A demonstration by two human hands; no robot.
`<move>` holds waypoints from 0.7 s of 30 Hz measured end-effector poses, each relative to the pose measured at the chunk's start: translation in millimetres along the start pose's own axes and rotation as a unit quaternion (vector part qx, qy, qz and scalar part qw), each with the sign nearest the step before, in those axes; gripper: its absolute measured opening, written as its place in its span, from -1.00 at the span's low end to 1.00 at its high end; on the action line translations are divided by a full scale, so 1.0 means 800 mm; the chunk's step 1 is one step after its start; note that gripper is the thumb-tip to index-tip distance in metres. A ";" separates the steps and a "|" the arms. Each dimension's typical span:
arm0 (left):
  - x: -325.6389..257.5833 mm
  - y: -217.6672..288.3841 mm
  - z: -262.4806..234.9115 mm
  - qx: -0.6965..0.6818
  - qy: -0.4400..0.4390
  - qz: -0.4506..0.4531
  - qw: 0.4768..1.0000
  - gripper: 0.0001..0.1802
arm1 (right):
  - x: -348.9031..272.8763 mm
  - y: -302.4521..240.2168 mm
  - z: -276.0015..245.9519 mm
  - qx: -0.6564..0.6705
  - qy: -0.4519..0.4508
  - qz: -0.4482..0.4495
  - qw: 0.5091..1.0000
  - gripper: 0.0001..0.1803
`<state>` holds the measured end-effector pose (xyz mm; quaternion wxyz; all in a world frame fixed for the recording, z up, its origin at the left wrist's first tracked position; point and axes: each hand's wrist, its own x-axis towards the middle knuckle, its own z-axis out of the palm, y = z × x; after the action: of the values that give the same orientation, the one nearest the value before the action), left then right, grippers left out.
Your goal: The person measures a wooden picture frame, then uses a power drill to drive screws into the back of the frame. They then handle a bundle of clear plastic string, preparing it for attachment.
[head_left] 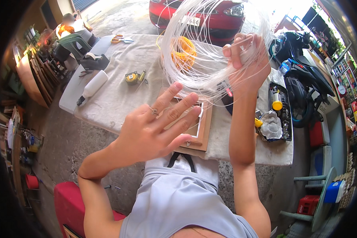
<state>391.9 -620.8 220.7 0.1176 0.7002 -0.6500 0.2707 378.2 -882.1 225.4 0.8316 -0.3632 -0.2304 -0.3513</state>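
Note:
My right hand (248, 65) is raised over the table, fingers curled around a large loose coil of clear nylon line (186, 86). The loops hang in front of it and spread to the left. My left hand (158, 123) is open, its fingers stretched out and apart, with the fingertips close to the coil's lower edge. Whether they touch the strands I cannot tell. Beneath my left hand lies a brown wooden frame (205, 133) at the near table edge, partly covered by the hand. A coil of yellow-orange cord (183, 53) shows behind the clear loops.
The cloth-covered table (119, 59) holds a tape measure (131, 77), white bottle (94, 84), tape dispenser (94, 62) and orange-handled scissors (121, 39). A black tool tray (286, 119) sits at the right. Beyond stand a red car (156, 16) and a motorcycle (311, 71); another person sits far left.

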 end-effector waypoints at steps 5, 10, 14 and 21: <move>-0.004 -0.009 -0.007 -0.014 0.019 -0.023 0.999 -0.45 | 0.005 0.000 -0.021 0.041 -0.110 -0.012 0.993 -0.64; -0.009 -0.022 -0.015 0.003 0.031 -0.041 0.999 -0.45 | 0.006 0.001 -0.031 0.045 -0.146 -0.019 0.988 -0.64; -0.009 -0.032 -0.022 0.024 0.040 -0.054 0.997 -0.45 | 0.002 0.003 -0.032 0.029 -0.118 -0.025 0.992 -0.63; -0.003 -0.045 -0.028 0.047 0.043 -0.057 0.996 -0.46 | 0.005 -0.001 -0.028 -0.012 -0.109 -0.052 0.993 -0.63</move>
<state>421.9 -602.9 244.9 0.1276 0.7289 -0.5897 0.3236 383.2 -901.2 214.1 0.7777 -0.3970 -0.3342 -0.3547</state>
